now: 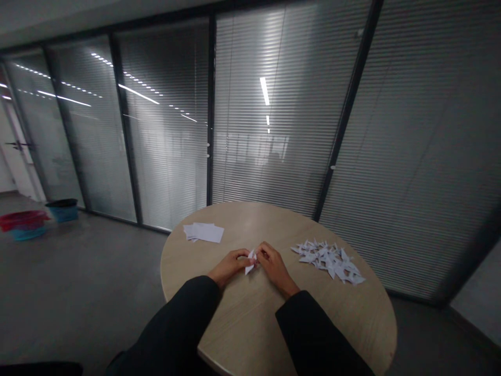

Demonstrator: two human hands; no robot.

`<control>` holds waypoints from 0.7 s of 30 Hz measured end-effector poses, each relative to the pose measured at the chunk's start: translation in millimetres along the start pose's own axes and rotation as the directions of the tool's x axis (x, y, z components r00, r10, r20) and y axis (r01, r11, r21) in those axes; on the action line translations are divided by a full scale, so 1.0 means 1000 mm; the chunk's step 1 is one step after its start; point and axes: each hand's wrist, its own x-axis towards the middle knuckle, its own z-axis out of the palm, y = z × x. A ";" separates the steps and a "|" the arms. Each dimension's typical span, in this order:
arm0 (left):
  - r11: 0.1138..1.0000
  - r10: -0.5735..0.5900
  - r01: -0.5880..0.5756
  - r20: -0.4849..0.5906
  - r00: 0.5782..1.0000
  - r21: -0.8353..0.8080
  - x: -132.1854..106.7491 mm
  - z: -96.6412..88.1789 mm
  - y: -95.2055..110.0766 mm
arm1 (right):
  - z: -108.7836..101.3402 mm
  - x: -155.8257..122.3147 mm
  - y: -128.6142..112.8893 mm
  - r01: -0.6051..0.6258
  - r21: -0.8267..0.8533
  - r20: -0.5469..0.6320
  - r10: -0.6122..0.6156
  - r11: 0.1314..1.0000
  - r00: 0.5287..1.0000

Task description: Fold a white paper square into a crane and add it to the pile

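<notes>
One small folded white paper piece (251, 261) is what's in hand here, its long axis running roughly away from the person with a slight lean, and its sharp lower tip pointing back toward them. Fingertips of the left hand (230, 264) and right hand (274, 267) are pressed in from either side, pinching it with the fingers curled, though I can't tell exactly which fingers are on it. It's held just above the middle of a round wood-look table (242, 313). Looks like a good chunk is done: off to the right sits a big loose pile of pointy folded paper shapes (329, 261), while a smallish stack of flat white sheets (204, 232) is left on the other side. Black sleeves (176, 313) come in from below.
</notes>
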 end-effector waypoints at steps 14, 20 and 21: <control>0.992 -0.034 0.049 -0.124 0.992 0.120 0.003 -0.004 -0.005 | -0.001 -0.003 0.001 0.117 -0.189 0.177 -0.083 0.975 0.981; 0.995 -0.044 0.052 -0.090 0.995 0.083 0.003 -0.001 -0.004 | -0.001 -0.005 -0.001 0.180 -0.269 0.121 -0.152 0.946 0.981; 0.996 -0.044 0.050 -0.083 0.996 0.071 0.003 -0.001 -0.005 | 0.000 -0.005 -0.001 0.179 -0.278 0.113 -0.153 0.944 0.982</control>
